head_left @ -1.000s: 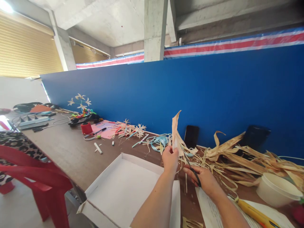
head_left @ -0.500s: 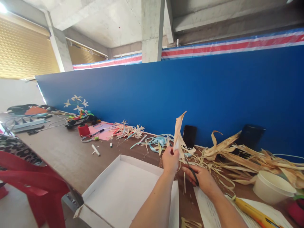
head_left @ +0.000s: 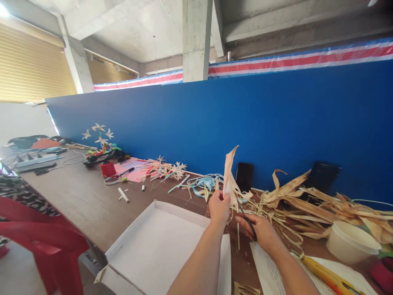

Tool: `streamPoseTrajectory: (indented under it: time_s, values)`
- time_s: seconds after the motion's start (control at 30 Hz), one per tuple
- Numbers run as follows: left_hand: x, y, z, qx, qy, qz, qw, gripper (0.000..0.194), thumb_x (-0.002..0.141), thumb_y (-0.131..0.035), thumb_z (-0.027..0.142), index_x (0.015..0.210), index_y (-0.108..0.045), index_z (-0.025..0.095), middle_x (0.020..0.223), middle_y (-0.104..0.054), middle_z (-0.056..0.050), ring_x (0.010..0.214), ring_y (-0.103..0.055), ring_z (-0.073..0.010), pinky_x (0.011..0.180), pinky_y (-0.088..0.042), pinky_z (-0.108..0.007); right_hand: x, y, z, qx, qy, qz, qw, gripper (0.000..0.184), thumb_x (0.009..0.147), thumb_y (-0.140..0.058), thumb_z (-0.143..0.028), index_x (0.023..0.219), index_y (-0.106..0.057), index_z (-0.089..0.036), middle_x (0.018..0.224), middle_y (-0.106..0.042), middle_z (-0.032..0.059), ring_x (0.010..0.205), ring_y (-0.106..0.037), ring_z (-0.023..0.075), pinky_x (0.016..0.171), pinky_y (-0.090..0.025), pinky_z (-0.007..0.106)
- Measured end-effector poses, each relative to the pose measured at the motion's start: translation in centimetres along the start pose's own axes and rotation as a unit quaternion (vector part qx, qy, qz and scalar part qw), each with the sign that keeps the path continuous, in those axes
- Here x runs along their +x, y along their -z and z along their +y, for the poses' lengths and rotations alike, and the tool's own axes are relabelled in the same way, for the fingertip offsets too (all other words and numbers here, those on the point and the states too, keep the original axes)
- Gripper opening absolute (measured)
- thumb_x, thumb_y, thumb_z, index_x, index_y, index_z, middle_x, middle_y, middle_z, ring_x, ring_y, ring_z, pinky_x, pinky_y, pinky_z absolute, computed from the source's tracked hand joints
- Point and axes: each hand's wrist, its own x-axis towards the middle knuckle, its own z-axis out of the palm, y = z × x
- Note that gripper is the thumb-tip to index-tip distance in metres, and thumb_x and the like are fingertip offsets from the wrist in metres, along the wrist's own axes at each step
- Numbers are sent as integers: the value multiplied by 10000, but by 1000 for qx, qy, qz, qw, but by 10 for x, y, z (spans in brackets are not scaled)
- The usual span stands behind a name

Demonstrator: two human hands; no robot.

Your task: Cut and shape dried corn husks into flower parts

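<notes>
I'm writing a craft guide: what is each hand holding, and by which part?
The left hand pinches a pale tan, pointed dried husk by its lower part; the right hand holds slim dark scissors by the handles.

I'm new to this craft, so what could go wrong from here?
The scissors in the right hand are close to the left hand, so a slip might nick it. The thin dry husk the left hand pinches could tear. The right forearm might knock the yellow tool nearby.
</notes>
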Motion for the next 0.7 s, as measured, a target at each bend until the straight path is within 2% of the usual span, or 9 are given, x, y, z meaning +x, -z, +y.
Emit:
streamPoseTrajectory:
  time_s: [0.37,0.7]
  values:
    - [1,1,-2,1,-7,-3,1000,178,701,-523,334,674,-560,162,560,-505,31,538,-444,-100,546,-335,-212,-1,1,3,11,-4,-6,1000,401,671,-608,-423,974,-670,-168,423,-490,-49,397,-420,118,411,-322,241]
    - [1,-4,-11,33,-48,-43,997,169,724,-511,326,699,-566,168,605,-537,23,571,-462,-106,555,-327,-213,-3,0,0,39,5,-2,999,455,670,-612,-451,1015,-662,-159,448,-491,-48,415,-414,108,423,-298,232]
